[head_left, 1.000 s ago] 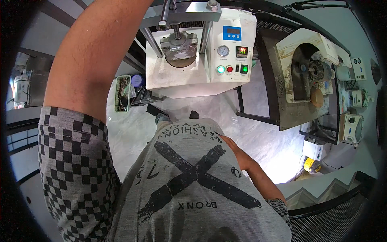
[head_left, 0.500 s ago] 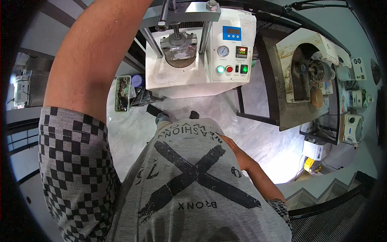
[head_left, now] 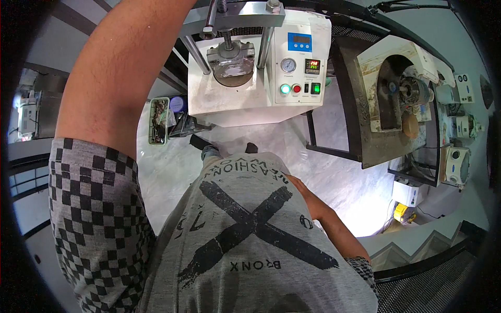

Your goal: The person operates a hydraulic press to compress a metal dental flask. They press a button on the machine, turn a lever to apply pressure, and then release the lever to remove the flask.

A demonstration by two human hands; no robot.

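Observation:
My left arm point(head_left: 115, 78) reaches up past the top edge of the picture, so the left hand lies outside it. Beneath that arm's reach stands a white press machine point(head_left: 224, 104) with a steel crossbar point(head_left: 237, 21) on two posts. A grey metal clamp-like block point(head_left: 230, 56) hangs from the threaded rod over the round plate point(head_left: 234, 80). On the machine's right side is a control panel point(head_left: 298, 62) with a gauge, a lit green button and a red button. My right forearm point(head_left: 321, 208) bends in front of my body; the right hand is hidden behind my grey shirt.
On the left, a green-rimmed tray point(head_left: 158, 100) of small tools sits beside a purple lid point(head_left: 177, 104). To the right, a dark bench point(head_left: 386, 146) carries a dusty white machine point(head_left: 368, 99) with a motor. Stairs point(head_left: 433, 248) and a black railing point(head_left: 428, 268) are at the lower right.

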